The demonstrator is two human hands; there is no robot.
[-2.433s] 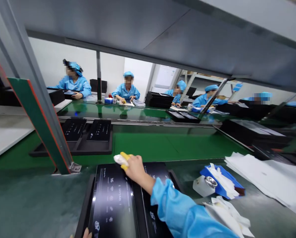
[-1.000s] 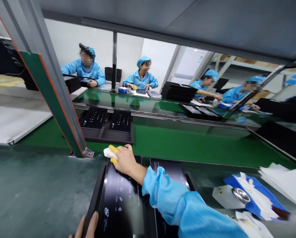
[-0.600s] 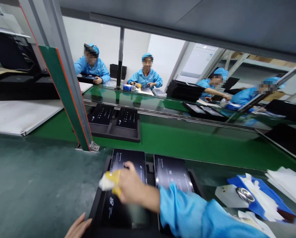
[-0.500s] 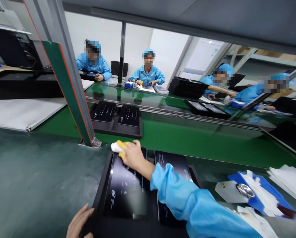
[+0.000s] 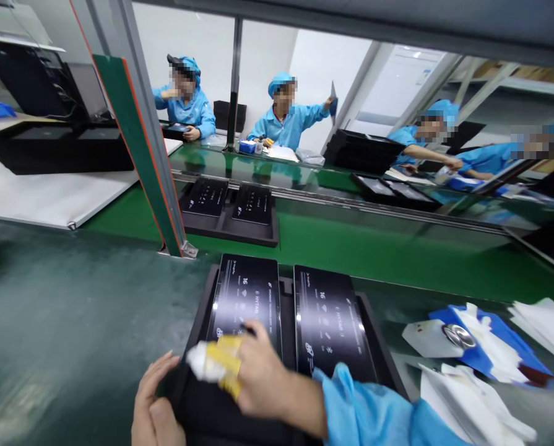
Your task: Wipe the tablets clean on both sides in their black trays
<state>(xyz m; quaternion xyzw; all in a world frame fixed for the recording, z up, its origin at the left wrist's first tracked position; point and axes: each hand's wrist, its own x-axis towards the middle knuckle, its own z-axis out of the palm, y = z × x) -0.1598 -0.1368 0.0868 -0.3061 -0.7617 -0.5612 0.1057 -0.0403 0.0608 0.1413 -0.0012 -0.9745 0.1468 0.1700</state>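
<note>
A black tray [image 5: 381,356] lies in front of me on the dark bench and holds two glossy black tablets. My right hand [image 5: 258,375], in a blue sleeve with yellow finger cots, is closed on a white wiping cloth [image 5: 200,362] at the near end of the left tablet [image 5: 249,294]. The right tablet [image 5: 330,319] lies uncovered beside it. My left hand [image 5: 153,409] grips the tray's near left corner.
A second black tray [image 5: 230,229] with two tablets sits on the green conveyor [image 5: 374,248] beyond. A green-edged frame post [image 5: 151,161] stands at left. White wipes [image 5: 467,402], a blue holder [image 5: 485,353] and paper sheets [image 5: 546,325] lie at right. Several co-workers in blue sit opposite.
My right hand has drawn the cloth from the far end of the left tablet back to its near end. My left hand has come further into view on the tray's corner.
</note>
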